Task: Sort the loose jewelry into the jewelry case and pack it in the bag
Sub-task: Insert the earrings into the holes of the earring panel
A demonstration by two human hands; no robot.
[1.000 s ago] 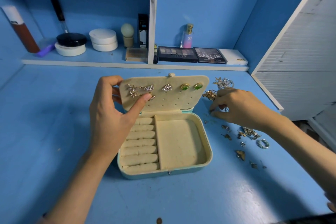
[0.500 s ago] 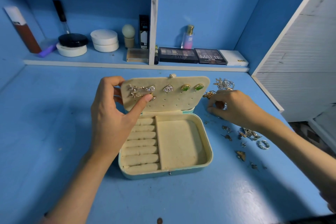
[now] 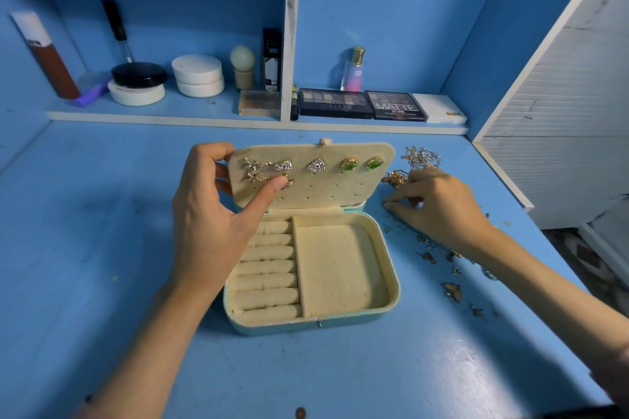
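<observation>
Cream velvet lines the jewelry case (image 3: 311,323), which sits open mid-tabletop (image 3: 102,248). Its long axis runs left to right, hinge edge away from me, clasp edge toward me. Earring panel (image 3: 326,187) stands raised at the far edge, leaning back, studded face toward me, long axis parallel to the case's.

My left hand (image 3: 207,228): fingers curled round the panel's left edge from behind, thumb pressed on the front beside the lower earrings. Green earrings (image 3: 349,164) sit side by side in the top row, right of centre. Ring rolls (image 3: 269,269) fill the left compartment, each lying left to right.

My right hand (image 3: 439,204): knuckles up, just right of the case, fingers curled down with tips drawn together on the tabletop. I cannot tell whether they pinch a piece.

Loose jewelry (image 3: 452,291) lies scattered on the tabletop right of the case, near my right forearm. Gold chain (image 3: 394,177) and silver chain (image 3: 420,156) lie beyond the right hand.
</observation>
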